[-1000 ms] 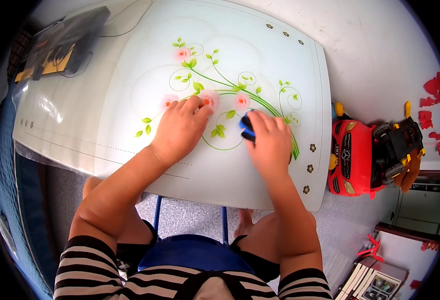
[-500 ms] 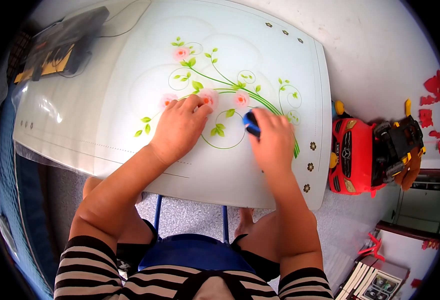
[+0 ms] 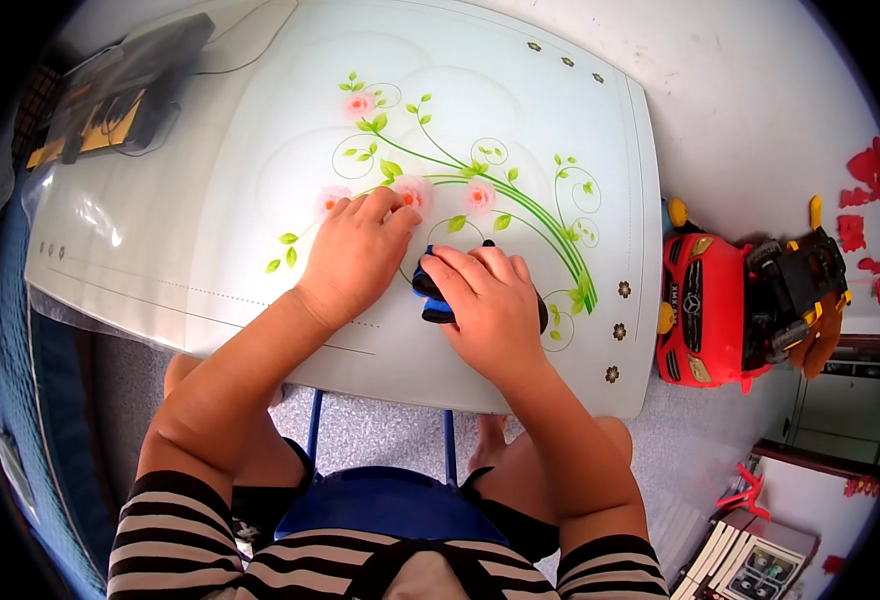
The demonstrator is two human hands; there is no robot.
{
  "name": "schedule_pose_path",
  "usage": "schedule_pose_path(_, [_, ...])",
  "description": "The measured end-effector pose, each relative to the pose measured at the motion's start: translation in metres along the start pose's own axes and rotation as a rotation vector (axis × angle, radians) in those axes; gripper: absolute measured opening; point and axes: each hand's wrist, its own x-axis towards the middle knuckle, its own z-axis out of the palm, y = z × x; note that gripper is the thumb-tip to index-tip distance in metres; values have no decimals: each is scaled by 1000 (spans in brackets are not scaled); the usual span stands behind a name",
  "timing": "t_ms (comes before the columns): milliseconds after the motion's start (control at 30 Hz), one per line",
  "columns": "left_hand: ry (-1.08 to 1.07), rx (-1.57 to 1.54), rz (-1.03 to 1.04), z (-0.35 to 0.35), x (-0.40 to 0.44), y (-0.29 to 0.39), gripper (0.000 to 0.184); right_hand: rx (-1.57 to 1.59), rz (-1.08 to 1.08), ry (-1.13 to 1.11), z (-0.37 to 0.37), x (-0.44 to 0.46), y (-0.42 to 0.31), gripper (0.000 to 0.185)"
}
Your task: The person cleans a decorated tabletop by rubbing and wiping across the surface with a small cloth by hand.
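Under my right hand [image 3: 490, 310] is a small blue-and-black object [image 3: 432, 288] on the tabletop. My fingers are wrapped over it from above and hide most of it. Its blue-and-black end shows on the left, and a dark rounded edge shows at the right of my hand. My left hand [image 3: 355, 255] rests on the table [image 3: 210, 190] beside a printed pink flower, its fingers slightly bent and apart. Nothing shows in it, though the space under the palm is hidden. The white tabletop carries a print of green stems, leaves and pink flowers.
At the table's far left stands a dark device [image 3: 125, 100] under clear plastic, with a cable. A red toy car [image 3: 702, 310] and a black-and-yellow toy vehicle [image 3: 800, 290] are beyond the right edge. A blue chair [image 3: 390, 505] is beneath me. Books [image 3: 715, 555] lie at lower right.
My right hand has moved left and toward me with the blue-and-black object, which has come closer to my left hand. My left hand has stayed in place.
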Motion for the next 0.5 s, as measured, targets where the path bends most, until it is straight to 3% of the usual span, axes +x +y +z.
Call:
schedule_pose_path(167, [-13,-10,0,-4,0,1,24,-46,87,-3,-9,4,23,66])
schedule_pose_path(233, [-21,-13,-4,-5,0,2,24,-157,278,79,-5,0,47,66])
schedule_pose_path(333, [-27,-7,-11,-4,1,1,24,-234,379,106,-2,-1,65,66])
schedule_pose_path(500, [-7,-14,-7,-4,1,2,24,-220,250,79,-1,2,40,72])
